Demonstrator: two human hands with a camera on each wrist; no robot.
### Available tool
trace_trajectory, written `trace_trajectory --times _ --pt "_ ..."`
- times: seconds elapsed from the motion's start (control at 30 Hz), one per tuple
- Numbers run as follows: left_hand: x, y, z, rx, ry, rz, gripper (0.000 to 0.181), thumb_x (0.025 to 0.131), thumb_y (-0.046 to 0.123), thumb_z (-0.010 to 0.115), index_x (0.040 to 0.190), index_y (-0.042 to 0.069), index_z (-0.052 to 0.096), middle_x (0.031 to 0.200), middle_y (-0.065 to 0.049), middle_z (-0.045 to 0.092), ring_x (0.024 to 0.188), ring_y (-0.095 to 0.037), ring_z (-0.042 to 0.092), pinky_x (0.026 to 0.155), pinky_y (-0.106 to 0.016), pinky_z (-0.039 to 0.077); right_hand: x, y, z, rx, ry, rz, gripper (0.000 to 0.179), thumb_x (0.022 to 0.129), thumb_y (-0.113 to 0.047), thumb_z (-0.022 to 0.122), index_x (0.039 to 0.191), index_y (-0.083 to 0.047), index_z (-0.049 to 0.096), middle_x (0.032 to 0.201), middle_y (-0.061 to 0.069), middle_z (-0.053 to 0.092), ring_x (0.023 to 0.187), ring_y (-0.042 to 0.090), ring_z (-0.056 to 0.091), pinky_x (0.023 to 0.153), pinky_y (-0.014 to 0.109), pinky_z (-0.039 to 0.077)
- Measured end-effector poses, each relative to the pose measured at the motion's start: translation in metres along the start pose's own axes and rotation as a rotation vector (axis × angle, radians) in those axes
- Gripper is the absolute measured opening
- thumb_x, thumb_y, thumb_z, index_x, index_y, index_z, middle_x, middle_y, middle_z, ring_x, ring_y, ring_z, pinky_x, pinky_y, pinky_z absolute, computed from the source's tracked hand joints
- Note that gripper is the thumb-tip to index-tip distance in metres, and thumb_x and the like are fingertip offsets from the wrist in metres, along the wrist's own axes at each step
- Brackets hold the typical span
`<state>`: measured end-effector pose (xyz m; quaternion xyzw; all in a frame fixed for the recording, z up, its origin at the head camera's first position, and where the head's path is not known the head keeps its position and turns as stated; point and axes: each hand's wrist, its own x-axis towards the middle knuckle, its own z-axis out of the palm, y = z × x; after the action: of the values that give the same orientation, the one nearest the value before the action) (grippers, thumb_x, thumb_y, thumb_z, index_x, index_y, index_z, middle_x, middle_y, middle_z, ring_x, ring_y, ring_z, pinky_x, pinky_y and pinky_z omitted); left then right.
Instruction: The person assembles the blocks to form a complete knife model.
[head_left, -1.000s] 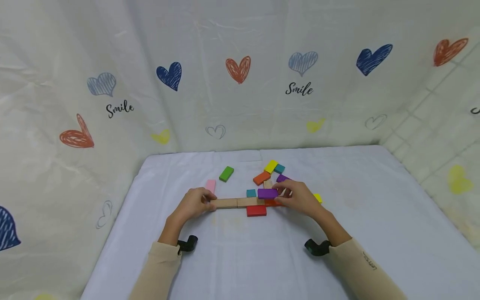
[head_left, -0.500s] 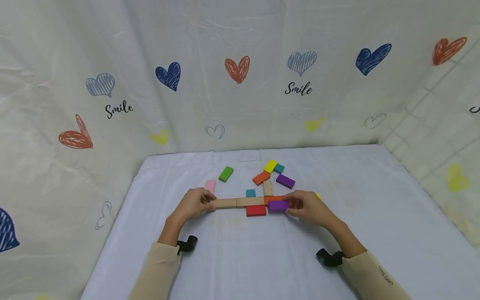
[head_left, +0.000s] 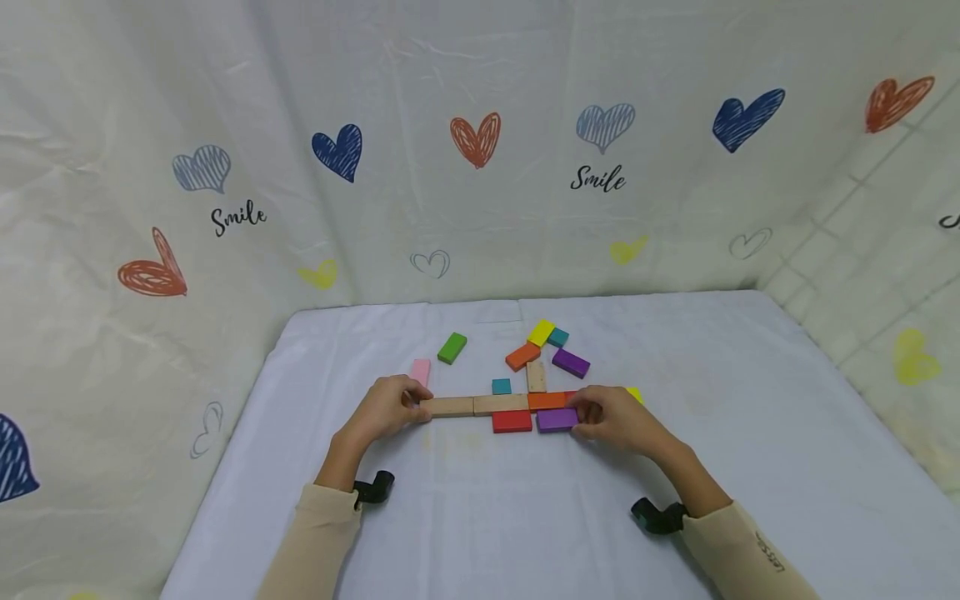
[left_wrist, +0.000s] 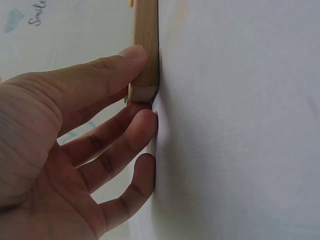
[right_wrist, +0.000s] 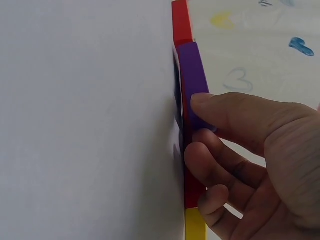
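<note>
My left hand (head_left: 387, 408) pinches the left end of a plain wooden block (head_left: 452, 407) between thumb and fingers. In the left wrist view the thumb lies on that block's (left_wrist: 146, 65) near side. A second plain block (head_left: 500, 403) continues the row, followed by an orange block (head_left: 546, 401). My right hand (head_left: 613, 418) pinches a purple block (head_left: 556, 419) by its right end, at the front side of the orange one. Left of it lies a red block (head_left: 512, 422), against the row's front. In the right wrist view the purple block (right_wrist: 194, 75) sits slightly tilted.
Behind the row lie a small teal block (head_left: 501, 386), an upright-running plain block (head_left: 536, 376), orange (head_left: 522, 357), yellow (head_left: 541, 333) and purple (head_left: 571, 362) blocks. Green (head_left: 452, 347) and pink (head_left: 421, 372) blocks lie back left. A yellow block (head_left: 635, 393) shows beyond the right hand.
My right hand has carried the purple block from over the row toward me and slightly right, down to the row's front side. The left hand has stayed in place.
</note>
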<state>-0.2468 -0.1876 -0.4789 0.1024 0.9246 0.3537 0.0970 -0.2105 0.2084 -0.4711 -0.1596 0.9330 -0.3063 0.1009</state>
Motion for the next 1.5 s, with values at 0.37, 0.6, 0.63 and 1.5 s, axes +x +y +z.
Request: trace_trajectory --times 0.37,0.6,0.63,1.5 --pt "-0.0002 0.0013 -0.0010 0.006 -0.004 -0.004 0.025 0.081 0.015 0.087 0.104 0.017 0.078 0.093 0.004 0.070 0.083 -0.014 0.061 0.072 -0.030 0.050 0.0021 0.0013 0.0034 -0.016 -0.009 0.001 0.039 0.084 -0.019 0.085 0.120 -0.012 0.072 0.085 -0.005 0.062 0.082 0.013 0.056 0.070 0.021 0.051" --pt "0.0002 0.0005 -0.0013 0.005 -0.006 -0.005 0.025 0.081 0.015 0.087 0.104 0.017 0.078 0.093 0.004 0.070 0.083 -0.014 0.061 0.071 -0.030 0.050 0.0028 0.0013 0.0037 -0.016 -0.007 0.002 0.037 0.085 -0.019 0.084 0.119 -0.012 0.071 0.085 -0.005 0.062 0.081 0.013 0.056 0.070 0.021 0.051" --pt "0.0002 0.0005 -0.0014 0.005 -0.006 -0.005 0.025 0.081 0.015 0.087 0.104 0.017 0.078 0.093 0.004 0.070 0.083 -0.014 0.061 0.071 -0.030 0.050 0.0029 0.0013 0.0036 -0.013 -0.007 0.004 0.036 0.085 -0.019 0.084 0.118 -0.013 0.071 0.085 -0.005 0.062 0.081 0.013 0.056 0.070 0.021 0.051" --pt "0.0000 0.0010 -0.0011 0.003 -0.010 -0.014 0.024 0.082 0.015 0.087 0.104 0.018 0.078 0.092 0.003 0.069 0.083 -0.015 0.060 0.071 -0.029 0.050 0.0049 -0.0066 0.0091 -0.028 -0.005 0.012 0.026 0.089 -0.017 0.080 0.114 -0.015 0.072 0.084 -0.005 0.061 0.082 0.013 0.055 0.071 0.022 0.050"
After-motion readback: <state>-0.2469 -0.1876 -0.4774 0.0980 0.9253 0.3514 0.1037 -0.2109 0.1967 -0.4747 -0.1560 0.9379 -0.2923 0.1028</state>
